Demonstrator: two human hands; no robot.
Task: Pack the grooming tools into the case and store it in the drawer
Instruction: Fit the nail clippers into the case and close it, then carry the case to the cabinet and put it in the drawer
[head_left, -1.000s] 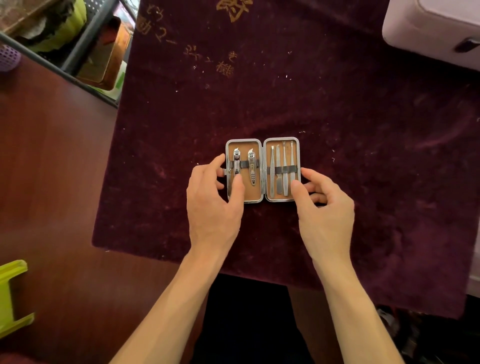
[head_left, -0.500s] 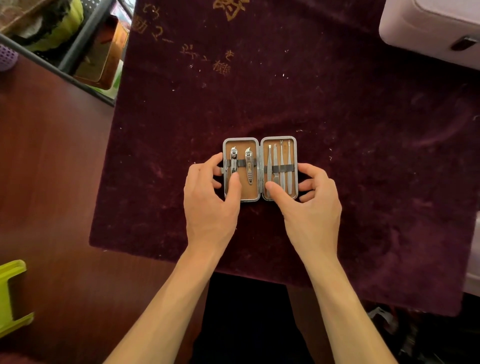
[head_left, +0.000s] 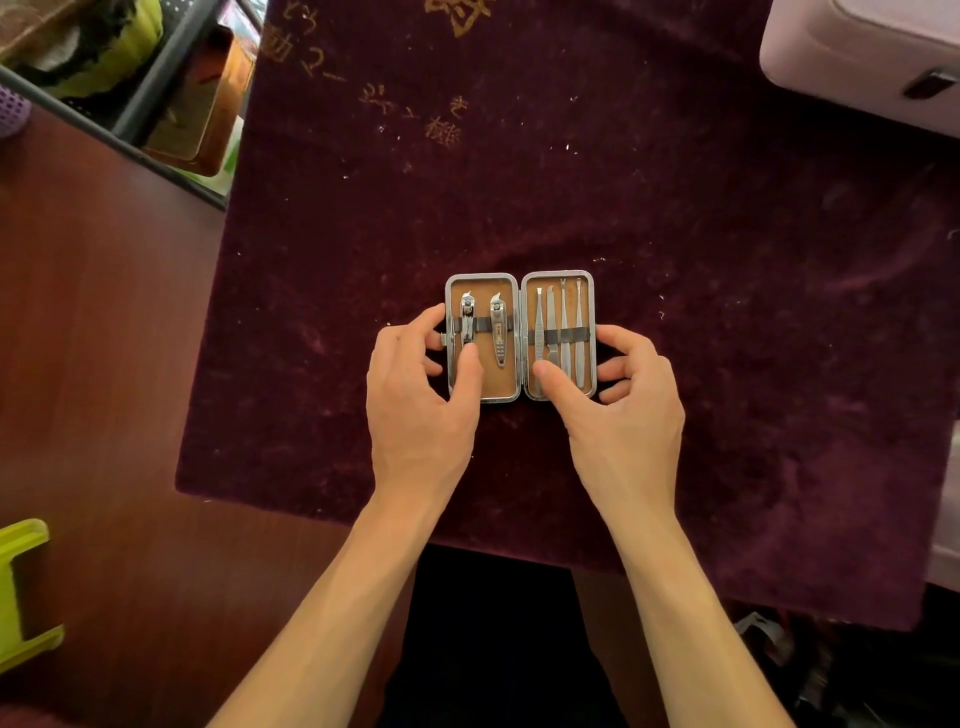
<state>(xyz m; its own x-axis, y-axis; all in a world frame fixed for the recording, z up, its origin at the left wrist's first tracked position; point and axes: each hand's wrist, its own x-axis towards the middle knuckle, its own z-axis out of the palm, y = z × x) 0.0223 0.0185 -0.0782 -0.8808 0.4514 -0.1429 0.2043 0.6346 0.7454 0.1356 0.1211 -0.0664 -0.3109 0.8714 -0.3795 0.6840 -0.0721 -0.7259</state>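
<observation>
A small metal-rimmed grooming case (head_left: 519, 278) lies open flat on the dark purple cloth (head_left: 727, 312). Its left half holds two nail clippers (head_left: 497, 332) under a black strap. The right half holds several thin steel tools (head_left: 565, 322) under another strap. My left hand (head_left: 421, 400) grips the left half, thumb on the tan lining beside a clipper, fingers curled round the outer edge. My right hand (head_left: 623, 410) grips the right half, thumb at the lower left corner of that half, fingers curled round the right edge.
The cloth covers a brown wooden table (head_left: 93, 364). A pale pink box (head_left: 857, 57) sits at the far right corner. A black wire shelf (head_left: 150, 88) with clutter stands at the upper left. A yellow-green plastic object (head_left: 21, 592) lies at the left edge.
My right thumb slid from the case's right side to the lower left corner of the right half, and the fingers closed round the right edge. The left hand kept its hold.
</observation>
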